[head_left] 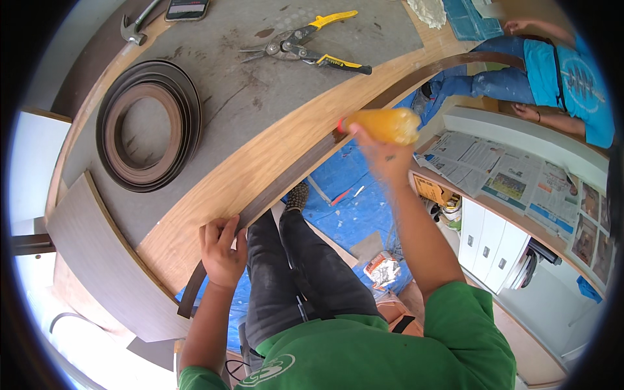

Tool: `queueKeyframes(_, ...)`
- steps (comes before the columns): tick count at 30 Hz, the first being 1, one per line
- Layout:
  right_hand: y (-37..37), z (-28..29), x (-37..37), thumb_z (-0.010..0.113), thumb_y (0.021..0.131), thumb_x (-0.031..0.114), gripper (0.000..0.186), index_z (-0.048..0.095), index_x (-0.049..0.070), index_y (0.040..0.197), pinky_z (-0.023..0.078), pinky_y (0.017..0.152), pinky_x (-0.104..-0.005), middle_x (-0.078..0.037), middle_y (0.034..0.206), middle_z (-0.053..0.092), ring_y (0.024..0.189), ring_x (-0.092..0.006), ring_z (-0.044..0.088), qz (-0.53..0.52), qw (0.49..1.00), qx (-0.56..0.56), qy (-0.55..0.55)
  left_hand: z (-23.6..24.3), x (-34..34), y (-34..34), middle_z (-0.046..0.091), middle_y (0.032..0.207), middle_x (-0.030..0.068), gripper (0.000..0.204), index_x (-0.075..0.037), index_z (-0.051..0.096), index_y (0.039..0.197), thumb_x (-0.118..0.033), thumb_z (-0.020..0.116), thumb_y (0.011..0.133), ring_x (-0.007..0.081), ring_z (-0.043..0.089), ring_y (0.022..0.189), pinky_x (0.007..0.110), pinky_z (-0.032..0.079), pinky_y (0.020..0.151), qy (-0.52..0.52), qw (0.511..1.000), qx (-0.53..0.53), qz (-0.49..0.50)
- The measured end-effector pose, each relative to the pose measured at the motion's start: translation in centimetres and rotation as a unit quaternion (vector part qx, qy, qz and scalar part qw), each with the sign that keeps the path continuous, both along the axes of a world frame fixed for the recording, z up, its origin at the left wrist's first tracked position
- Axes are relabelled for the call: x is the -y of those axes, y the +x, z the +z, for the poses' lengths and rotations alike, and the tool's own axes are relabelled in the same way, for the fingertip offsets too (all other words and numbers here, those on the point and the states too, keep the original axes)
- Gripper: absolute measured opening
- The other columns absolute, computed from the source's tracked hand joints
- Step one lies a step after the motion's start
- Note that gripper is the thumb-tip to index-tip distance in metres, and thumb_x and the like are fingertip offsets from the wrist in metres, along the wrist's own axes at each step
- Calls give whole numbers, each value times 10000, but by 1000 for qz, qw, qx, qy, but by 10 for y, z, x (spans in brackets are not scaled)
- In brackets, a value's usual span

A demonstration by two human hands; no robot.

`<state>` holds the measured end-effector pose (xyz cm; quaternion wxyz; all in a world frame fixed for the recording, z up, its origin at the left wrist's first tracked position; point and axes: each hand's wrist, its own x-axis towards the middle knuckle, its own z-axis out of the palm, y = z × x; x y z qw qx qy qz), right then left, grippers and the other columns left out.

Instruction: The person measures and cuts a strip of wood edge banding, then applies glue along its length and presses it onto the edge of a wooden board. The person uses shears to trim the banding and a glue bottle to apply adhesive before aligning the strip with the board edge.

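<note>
A long dark brown edging strip (pixel 276 187) runs along the edge of a pale wood-grain board (pixel 260 159), its loose tail curving down past my left forearm. My left hand (pixel 223 250) is closed over the strip at the near left, fingers bent on the board and thumb along the strip. In my right hand (pixel 385 153) is a clear plastic bottle of yellow glue (pixel 383 125), held on its side and slightly blurred. Its red tip points left, close to the strip. The strip's far end arcs away to the upper right, toward another person.
A coil of brown edging (pixel 143 127), yellow-and-black snips (pixel 305 44), a hammer (pixel 133 31) and a phone (pixel 187 9) lie on the table. Another person (pixel 562 84) in blue is at the far right. Newspaper (pixel 507 179) covers a cabinet; blue sheeting (pixel 344 195) covers the floor.
</note>
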<state>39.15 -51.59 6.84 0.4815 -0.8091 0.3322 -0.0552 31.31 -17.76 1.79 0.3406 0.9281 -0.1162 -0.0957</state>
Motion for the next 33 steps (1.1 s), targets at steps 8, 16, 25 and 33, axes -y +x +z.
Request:
queueKeyframes(8, -18, -30, 32, 877, 840, 138, 285, 724, -3, 1035, 584, 760, -324, -74, 922, 769, 836, -166, 734, 33, 992, 39, -116, 0, 0, 1, 609, 980, 115, 354, -53, 755, 1115, -13, 789, 765, 323, 584, 910, 442, 517, 828, 0, 1000, 0, -2)
queueKeyframes(16, -41, -24, 13, 875, 847, 148, 309, 717, 9, 1074, 582, 749, -329, -83, 978, 775, 844, -166, 732, 13, 997, 73, -6, -2, 0, 0, 612, 984, 115, 345, -50, 753, 1106, -20, 793, 764, 321, 586, 911, 445, 515, 833, 2, 1000, -2, -4)
queueKeyframes(25, -11, -25, 61, 884, 838, 150, 256, 753, -3, 997, 587, 773, -324, -92, 957, 776, 826, -185, 740, -10, 991, 86, -103, -2, -1, 0, 608, 984, 109, 331, -51, 751, 1111, -30, 802, 784, 318, 581, 905, 438, 510, 830, 4, 1000, 1, -13)
queueKeyframes(33, -37, -20, 11, 885, 832, 131, 387, 684, 2, 1137, 585, 804, -316, -78, 1005, 755, 912, -169, 732, 71, 989, 102, -82, -2, 0, 1, 615, 981, 111, 339, -56, 754, 1124, -39, 804, 790, 312, 581, 912, 431, 509, 834, 6, 1000, -5, -12)
